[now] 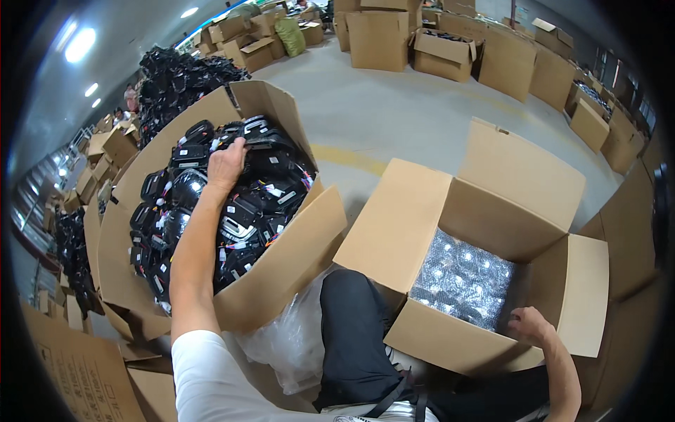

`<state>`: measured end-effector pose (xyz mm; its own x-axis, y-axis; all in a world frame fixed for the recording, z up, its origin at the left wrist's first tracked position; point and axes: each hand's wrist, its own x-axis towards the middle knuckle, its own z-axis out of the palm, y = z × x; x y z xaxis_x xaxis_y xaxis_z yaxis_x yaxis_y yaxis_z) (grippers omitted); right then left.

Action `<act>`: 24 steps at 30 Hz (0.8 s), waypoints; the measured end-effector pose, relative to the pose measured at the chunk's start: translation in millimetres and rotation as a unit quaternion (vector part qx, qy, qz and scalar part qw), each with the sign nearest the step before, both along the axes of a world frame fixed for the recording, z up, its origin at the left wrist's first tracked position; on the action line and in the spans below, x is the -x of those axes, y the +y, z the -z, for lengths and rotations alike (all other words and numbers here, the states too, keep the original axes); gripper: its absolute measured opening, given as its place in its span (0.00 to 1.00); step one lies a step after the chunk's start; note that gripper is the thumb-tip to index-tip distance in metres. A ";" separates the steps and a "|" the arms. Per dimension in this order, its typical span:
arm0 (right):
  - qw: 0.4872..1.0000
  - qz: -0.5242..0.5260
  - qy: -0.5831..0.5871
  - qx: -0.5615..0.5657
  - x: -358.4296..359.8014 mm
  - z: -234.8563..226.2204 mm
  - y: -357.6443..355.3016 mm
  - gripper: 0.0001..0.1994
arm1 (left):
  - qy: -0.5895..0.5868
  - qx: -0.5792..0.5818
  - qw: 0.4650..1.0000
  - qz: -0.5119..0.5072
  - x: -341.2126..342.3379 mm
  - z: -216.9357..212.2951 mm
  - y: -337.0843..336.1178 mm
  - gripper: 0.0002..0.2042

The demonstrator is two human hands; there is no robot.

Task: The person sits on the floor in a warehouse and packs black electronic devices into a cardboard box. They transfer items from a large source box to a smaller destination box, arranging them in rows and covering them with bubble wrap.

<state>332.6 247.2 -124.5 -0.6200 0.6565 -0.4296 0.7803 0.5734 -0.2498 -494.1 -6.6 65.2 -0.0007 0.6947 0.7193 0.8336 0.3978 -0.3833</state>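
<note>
My left hand (226, 163) reaches into a large open cardboard box (288, 257) on my left, which is heaped with several black pouch-like items (256, 204) carrying white tags. Its fingers curl over one of the black items near the top of the heap. My right hand (529, 325) rests on the near inside edge of a second open cardboard box (415, 218) on my right. That box holds a shiny silver bubble-wrap layer (460, 278); the hand touches its lower right corner, fingers partly hidden by the box wall.
A clear plastic bag (295, 337) lies by my black-trousered knee (351, 330). More black items are piled behind the left box (176, 77). Stacked cardboard boxes (450, 49) ring the concrete floor (380, 112). Flat cardboard (77, 366) lies at lower left. People sit far left.
</note>
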 end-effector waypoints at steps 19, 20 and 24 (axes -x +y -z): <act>0.611 -0.126 0.593 0.510 263.5 -163.6 -28.9 0.43 | -0.214 0.094 0.843 0.484 -306.7 -100.3 72.5 0.12; 0.583 -0.143 0.571 0.559 278.1 -168.9 -39.5 0.46 | -0.234 0.116 0.839 0.478 -319.7 -84.8 82.4 0.12; 0.552 -0.105 0.565 0.604 243.5 -163.5 -29.0 0.52 | -0.319 0.107 0.785 0.520 -364.7 -34.0 131.7 0.11</act>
<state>89.1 218.2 39.0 -0.9485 0.1756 0.2637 -0.3166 -0.4960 -0.8085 -129.4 125.0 99.2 0.3348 0.6632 0.6694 0.7142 -0.6420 0.2789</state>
